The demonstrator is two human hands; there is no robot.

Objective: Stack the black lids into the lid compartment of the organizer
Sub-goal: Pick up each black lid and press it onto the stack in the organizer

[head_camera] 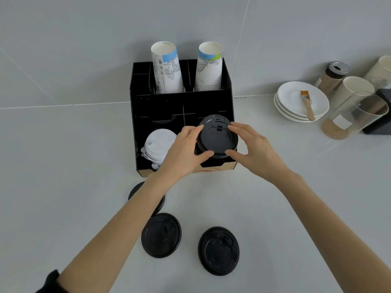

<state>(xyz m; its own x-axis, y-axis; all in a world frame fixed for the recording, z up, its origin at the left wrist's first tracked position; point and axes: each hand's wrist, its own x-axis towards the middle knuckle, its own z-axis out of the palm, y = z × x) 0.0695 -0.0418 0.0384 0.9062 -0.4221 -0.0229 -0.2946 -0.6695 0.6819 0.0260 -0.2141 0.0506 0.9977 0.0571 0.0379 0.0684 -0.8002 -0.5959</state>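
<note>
A black organizer (160,102) stands on the white counter against the wall. A stack of black lids (215,138) sits over its front right compartment. My left hand (186,153) grips the stack's left rim and my right hand (251,149) grips its right rim. White lids (158,144) fill the front left compartment. Loose black lids lie on the counter in front: one (161,235) at centre, one (219,250) to its right, and a third (135,190) mostly hidden under my left forearm.
Two stacks of paper cups (167,68) (208,66) stand in the organizer's back slots. At the right are stacked white saucers (296,98) with a brush (307,105), a shaker jar (332,77), a clear container (355,115) and paper cups.
</note>
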